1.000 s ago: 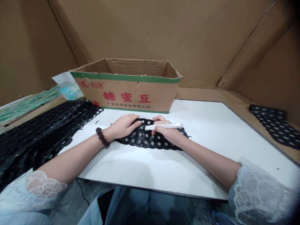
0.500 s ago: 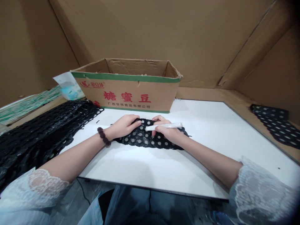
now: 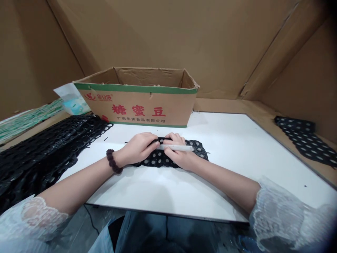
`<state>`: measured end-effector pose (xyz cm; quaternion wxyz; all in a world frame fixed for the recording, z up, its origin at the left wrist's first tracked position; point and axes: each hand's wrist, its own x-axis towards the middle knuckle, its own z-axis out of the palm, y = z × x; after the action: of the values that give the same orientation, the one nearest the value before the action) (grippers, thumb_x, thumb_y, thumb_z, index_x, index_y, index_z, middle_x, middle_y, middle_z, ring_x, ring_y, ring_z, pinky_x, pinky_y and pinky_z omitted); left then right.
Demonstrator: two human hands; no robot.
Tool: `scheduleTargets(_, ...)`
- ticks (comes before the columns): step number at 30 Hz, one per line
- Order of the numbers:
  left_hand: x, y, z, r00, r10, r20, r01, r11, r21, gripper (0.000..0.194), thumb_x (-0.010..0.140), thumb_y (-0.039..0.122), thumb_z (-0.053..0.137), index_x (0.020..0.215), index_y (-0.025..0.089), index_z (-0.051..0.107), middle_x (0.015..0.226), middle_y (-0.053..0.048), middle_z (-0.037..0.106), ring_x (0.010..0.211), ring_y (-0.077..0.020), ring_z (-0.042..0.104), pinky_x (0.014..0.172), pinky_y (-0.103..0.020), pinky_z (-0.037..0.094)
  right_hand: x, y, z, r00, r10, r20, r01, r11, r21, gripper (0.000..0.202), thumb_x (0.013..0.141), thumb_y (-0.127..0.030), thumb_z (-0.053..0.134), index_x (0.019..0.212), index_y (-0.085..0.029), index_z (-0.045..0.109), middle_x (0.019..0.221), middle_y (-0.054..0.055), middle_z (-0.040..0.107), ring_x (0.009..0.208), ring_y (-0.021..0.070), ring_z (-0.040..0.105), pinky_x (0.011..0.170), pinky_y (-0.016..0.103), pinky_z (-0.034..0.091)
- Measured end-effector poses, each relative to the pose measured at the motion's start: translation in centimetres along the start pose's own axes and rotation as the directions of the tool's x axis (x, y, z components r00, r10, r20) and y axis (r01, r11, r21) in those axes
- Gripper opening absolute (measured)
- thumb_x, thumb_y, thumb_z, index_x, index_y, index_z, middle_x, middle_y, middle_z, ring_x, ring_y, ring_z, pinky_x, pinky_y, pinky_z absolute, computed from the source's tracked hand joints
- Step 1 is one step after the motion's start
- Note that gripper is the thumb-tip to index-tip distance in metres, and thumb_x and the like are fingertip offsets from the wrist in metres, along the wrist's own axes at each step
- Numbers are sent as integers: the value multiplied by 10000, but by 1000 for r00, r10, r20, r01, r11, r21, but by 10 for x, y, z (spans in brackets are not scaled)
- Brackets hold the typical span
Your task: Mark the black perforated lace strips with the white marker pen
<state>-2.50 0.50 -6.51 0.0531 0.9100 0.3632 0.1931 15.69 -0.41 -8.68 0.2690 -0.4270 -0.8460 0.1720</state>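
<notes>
A strip of black lace with round pale dots (image 3: 160,160) lies across the white table in front of me. My left hand (image 3: 140,147) grips its upper left part, thumb and fingers closed on the fabric. Close beside it, my right hand (image 3: 180,153) is closed around a white pen-like tool (image 3: 184,148), which points left towards my left thumb. The right fingertips also rest on the lace. The tool's tip is hidden near my left thumb.
An open cardboard box (image 3: 137,105) stands behind the lace. Black lace is heaped (image 3: 47,151) at the left, near green-white strands (image 3: 31,117). More dotted lace (image 3: 302,137) lies at the right. Cardboard walls (image 3: 168,31) surround the white table (image 3: 226,133).
My right hand has moved left with the white tool, up close to my left hand. The view has shifted slightly. More of the lace's right end shows.
</notes>
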Motion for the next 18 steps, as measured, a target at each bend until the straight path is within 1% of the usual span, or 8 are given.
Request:
scheduleTargets(2,0,-6,-3,999,-33,24,33,999,-10,278,883,307,295,715,161,461,685,-27,516,634,-141,466,618,-248,360,2,2,-3,999,34,31,-35,998,46,209,788,-207,368,671,-201,541,927,21,499,906,178,419,816,352,329)
scheduleTargets(4,1,-13,-6,996,-73,51,74,997,-5,293,882,330,292,707,166,460,665,-18,525,610,-137,470,599,-243,355,3,6,-7,996,58,75,-67,988,137,229,767,-193,377,585,-192,517,917,14,510,917,184,423,839,353,331)
scheduleTargets(7,1,-22,-8,989,-121,90,118,992,37,296,876,356,299,718,172,468,628,-10,525,574,-135,472,574,-240,344,5,11,-13,991,31,128,-62,967,247,260,742,-164,386,501,-185,482,925,9,528,972,197,426,892,355,313)
scheduleTargets(10,2,-26,-7,982,-149,111,142,987,74,301,871,371,300,728,174,477,599,-8,519,550,-136,472,560,-242,336,4,13,-15,988,-10,153,-28,969,247,276,724,-138,396,471,-188,496,957,10,543,1039,213,409,931,364,286)
scheduleTargets(12,2,-25,-6,980,-159,115,152,986,70,313,870,371,300,711,172,481,586,-9,519,541,-134,467,558,-243,332,3,12,-14,989,-11,150,-23,973,228,277,724,-142,402,481,-192,525,962,11,550,1069,223,394,941,375,274)
scheduleTargets(16,2,-23,-9,976,-177,129,181,983,-17,355,857,392,310,647,162,482,576,-4,517,535,-124,440,545,-243,320,1,9,-12,991,3,135,-30,979,203,269,739,-177,416,520,-194,571,1004,15,538,1078,231,385,938,390,275)
scheduleTargets(18,3,-23,-13,966,-194,169,210,974,-85,377,835,431,339,627,155,488,570,6,503,527,-114,422,521,-236,310,1,7,-11,991,5,132,-29,983,181,260,739,-192,425,533,-193,585,1043,19,518,1077,234,378,934,397,276)
